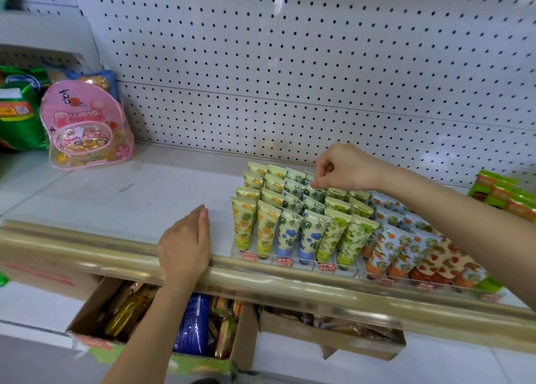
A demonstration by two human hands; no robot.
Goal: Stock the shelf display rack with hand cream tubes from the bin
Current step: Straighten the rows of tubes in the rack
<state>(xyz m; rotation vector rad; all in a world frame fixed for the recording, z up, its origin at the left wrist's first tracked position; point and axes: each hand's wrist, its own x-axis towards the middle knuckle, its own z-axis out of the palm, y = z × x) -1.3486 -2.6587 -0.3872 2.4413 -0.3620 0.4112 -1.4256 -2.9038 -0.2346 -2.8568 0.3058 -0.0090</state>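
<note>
The left hand (185, 244) lies flat on the shelf rail (87, 247), fingers straight and together. The display rack (307, 263) stands just right of those fingers. The right hand (345, 167) pinches a rear-row hand cream tube (317, 193) by its top, directly beneath the fingertips.

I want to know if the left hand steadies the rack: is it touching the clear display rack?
Apart. The head view shows bare shelf between the left hand, resting on the gold rail, and the display rack.
</note>
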